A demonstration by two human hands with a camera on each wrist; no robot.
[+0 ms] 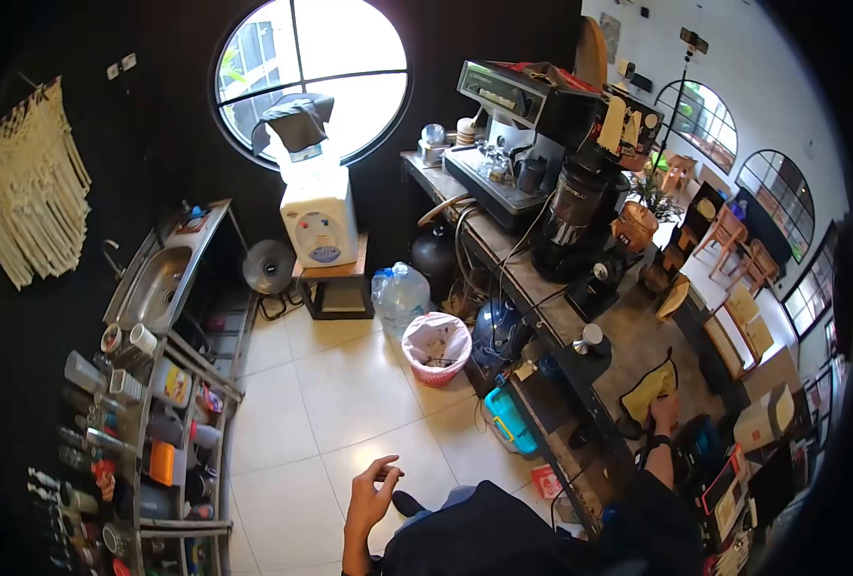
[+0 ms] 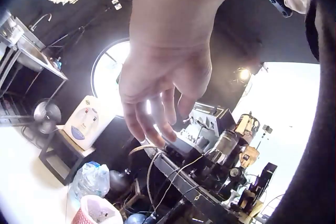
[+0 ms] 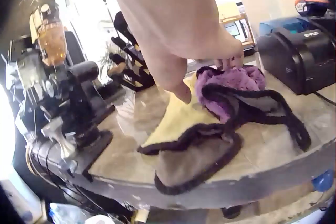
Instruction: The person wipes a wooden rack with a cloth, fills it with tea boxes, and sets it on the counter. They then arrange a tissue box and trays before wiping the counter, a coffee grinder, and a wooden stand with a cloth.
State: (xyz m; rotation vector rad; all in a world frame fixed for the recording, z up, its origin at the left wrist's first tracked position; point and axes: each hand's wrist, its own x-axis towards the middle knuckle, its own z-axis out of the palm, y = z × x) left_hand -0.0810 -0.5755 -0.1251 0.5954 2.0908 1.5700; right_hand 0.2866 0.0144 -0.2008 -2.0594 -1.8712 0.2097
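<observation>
My right hand (image 3: 173,40) is over bunched microfiber cloths on the counter. Its fingers rest at the far side of a purple cloth (image 3: 247,79), while the thumb points down beside it, over a yellow cloth (image 3: 176,121). Dark edging borders the cloths, and a grey-brown fold (image 3: 197,163) lies toward the counter's near edge. From the head view, the right hand (image 1: 665,411) covers one end of the yellow cloth (image 1: 647,389). My left hand (image 1: 374,494) hangs in the air above the floor, fingers loosely bent with nothing in them.
On the counter (image 3: 126,155) stand a coffee grinder (image 1: 570,206), an espresso machine (image 1: 513,134) and a black printer (image 3: 299,58). A lined bin (image 1: 436,350) and a water dispenser (image 1: 319,226) are ahead. A sink (image 1: 158,286) and crowded shelves line the left side.
</observation>
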